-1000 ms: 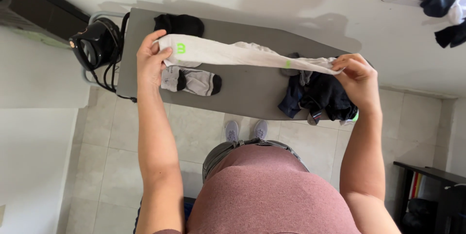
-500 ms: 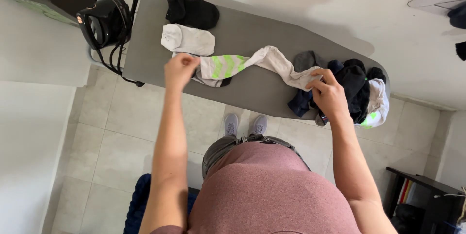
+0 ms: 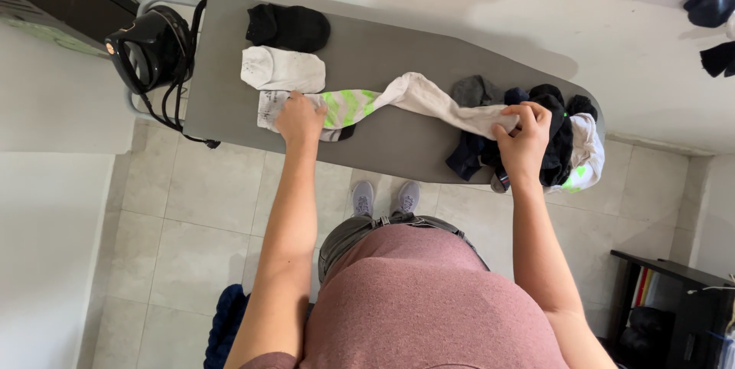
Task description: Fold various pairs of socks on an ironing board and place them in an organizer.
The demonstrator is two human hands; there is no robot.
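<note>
Beside the stretched sock [image 3: 413, 99]: sock pile [image 3: 547, 135]; iron [image 3: 149, 51].

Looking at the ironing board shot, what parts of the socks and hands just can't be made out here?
Head view only:
- Left hand: its fingers cover one end of the long white sock.
- Right hand: hides the sock's other end and part of the dark sock pile.
- Grey-and-black sock: mostly under the long sock.
- Ironing board: near edge partly hidden by both arms.
</note>
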